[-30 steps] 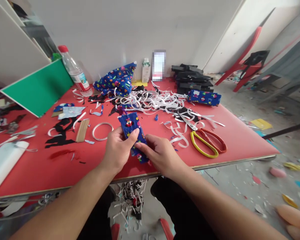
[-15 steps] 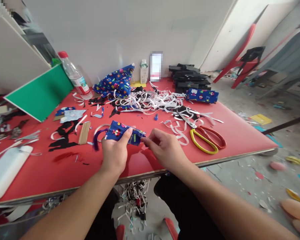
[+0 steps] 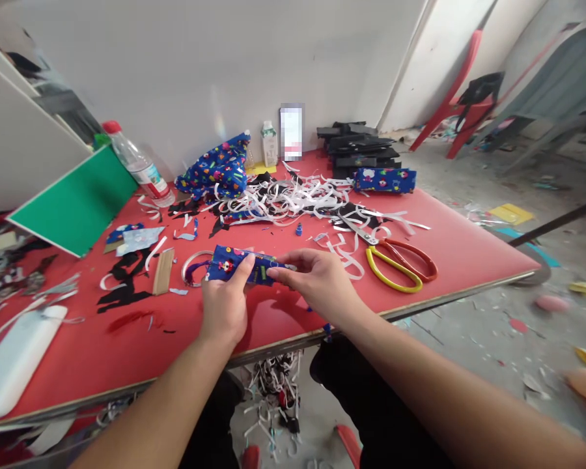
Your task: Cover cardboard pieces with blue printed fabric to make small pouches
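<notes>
A small blue patterned fabric piece [image 3: 219, 268] is held above the front part of the red table. My left hand [image 3: 227, 299] is closed on its left part, thumb laid along the top. With thumb and fingers, my right hand [image 3: 317, 277] pinches its right end. A purple tassel [image 3: 194, 268] shows by the left end, beside a pale ring. To the right of my right hand lie scissors [image 3: 395, 267] with one yellow and one red handle. White and black strip scraps [image 3: 297, 195] are heaped behind both hands.
Blue patterned cloth [image 3: 217, 169], a bottle [image 3: 141, 166], a small carton [image 3: 269, 143] and a phone [image 3: 292, 133] stand at the back. Black pieces [image 3: 356, 143] are stacked behind a folded blue bundle [image 3: 385, 180]. A green board [image 3: 75, 198] leans left; a white device [image 3: 22, 361] lies front left.
The view has shifted slightly. My right fingers have moved inward along the fabric piece's right end and now lie flatter over it. My left hand keeps its hold.
</notes>
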Tool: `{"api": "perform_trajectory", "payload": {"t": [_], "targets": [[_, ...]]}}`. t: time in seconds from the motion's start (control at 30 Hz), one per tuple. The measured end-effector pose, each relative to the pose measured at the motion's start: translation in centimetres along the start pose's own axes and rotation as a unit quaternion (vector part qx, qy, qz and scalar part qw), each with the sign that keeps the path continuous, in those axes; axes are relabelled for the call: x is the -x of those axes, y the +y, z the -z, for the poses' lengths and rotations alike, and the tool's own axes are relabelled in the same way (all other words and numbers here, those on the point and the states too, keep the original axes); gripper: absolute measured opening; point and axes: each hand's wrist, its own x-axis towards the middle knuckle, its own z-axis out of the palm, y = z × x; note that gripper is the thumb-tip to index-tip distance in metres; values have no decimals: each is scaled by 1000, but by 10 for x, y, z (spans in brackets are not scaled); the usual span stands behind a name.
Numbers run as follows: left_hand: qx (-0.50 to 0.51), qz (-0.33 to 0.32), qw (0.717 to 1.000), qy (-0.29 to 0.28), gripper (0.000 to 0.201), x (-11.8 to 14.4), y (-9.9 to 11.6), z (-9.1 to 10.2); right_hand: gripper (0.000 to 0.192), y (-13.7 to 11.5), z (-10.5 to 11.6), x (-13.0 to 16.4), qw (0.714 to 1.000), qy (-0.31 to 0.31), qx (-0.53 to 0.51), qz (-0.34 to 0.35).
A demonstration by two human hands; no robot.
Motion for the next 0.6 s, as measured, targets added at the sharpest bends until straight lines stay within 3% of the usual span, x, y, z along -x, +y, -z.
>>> {"api": "perform_trajectory", "payload": {"t": [0.13,0.27,0.47,0.6], "targets": [[-19,-9,1000,-22,26,4,-6,-1,28,-1,-4,1,1000,15,-4,25],[10,-2,1000,-8,28,10,-4,-6,20,-1,-7,1,996,51,11,73],[71,60,995,18,34,20,6,-15,18,5,-7,3,968,93,146,181],[32,53,998,-27,32,20,1,-12,15,1,-5,5,955,87,223,174]]}}
